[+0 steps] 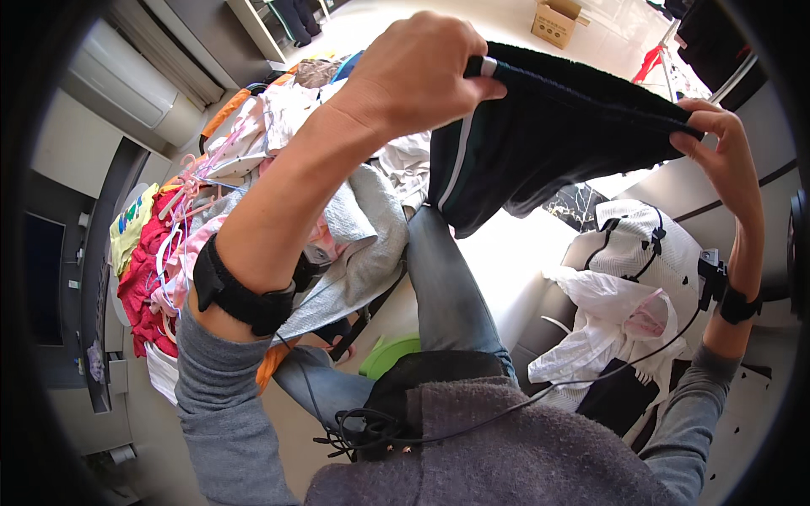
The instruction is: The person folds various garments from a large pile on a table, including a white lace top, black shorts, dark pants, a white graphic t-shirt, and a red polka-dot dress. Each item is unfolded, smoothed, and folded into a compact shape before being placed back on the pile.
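Note:
A dark garment with a white side stripe (557, 133), probably trousers, is stretched between my two hands. My left hand (424, 76) pinches one end of its upper edge, next to a small white patch. At the right, my right hand (718, 139) pinches the opposite corner between thumb and fingers. The cloth hangs down in folds over my jeans-clad knee (443, 278). Behind my left forearm lies a big heap of clothes, with a light grey garment (373, 234) nearest my leg.
Pink hangers (190, 190) and a red garment (149, 284) lie in the heap at left. A white plastic bag (607, 329) rests on the seat at right, near a white patterned bundle (639, 246). A green basin (389, 354) stands below; a cardboard box (555, 24) sits farther off.

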`<state>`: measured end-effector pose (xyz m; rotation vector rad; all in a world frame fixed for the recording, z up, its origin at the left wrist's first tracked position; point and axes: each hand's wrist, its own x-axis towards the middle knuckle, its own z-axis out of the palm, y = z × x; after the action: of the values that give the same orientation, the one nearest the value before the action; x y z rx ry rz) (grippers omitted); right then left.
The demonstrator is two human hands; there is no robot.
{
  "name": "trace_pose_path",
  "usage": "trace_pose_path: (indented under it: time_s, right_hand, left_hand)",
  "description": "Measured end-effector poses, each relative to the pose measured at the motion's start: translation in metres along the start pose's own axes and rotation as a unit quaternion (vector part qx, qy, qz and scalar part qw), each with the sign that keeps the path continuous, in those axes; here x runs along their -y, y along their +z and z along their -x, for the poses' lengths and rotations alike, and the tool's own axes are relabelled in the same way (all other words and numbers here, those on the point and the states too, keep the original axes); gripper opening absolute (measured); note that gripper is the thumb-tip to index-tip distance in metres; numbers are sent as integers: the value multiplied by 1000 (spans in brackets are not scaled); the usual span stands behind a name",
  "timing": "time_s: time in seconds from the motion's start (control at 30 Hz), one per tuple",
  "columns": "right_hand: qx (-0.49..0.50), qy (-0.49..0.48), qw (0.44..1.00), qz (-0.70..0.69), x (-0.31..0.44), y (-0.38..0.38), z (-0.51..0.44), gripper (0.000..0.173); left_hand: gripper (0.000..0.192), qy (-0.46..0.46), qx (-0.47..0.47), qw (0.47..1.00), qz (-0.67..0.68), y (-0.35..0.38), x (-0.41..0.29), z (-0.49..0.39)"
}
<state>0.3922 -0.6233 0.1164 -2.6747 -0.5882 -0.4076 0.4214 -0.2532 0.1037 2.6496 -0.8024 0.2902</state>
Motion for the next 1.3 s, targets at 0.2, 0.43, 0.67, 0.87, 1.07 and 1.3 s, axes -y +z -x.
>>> trace_pose_path:
  time_s: [0.2, 0.43, 0.67, 0.87, 1.07, 1.3]
  right_hand:
    - [21, 31, 980, -196, -6, 2, -2, 18]
    - [77, -60, 991, -94, 0, 10, -4, 21]
    - [32, -19, 999, -18, -20, 4, 4, 23]
    - [82, 3, 992, -92, -29, 0, 7, 29]
    - [67, -65, 985, -145, -31, 0, 12, 31]
    - [109, 106, 953, -263, 4, 17, -1, 41]
  left_hand:
    - [17, -109, 97, 943, 299, -25, -19, -2]
    - [25, 159, -6, 985, 64, 20, 27, 5]
    - [26, 125, -3, 982, 141, 10, 24, 11]
    - [22, 77, 67, 967, 235, 11, 50, 12]
    - [22, 101, -43, 931, 348, 7, 7, 22]
    - [21, -69, -36, 943, 325, 16, 13, 12]
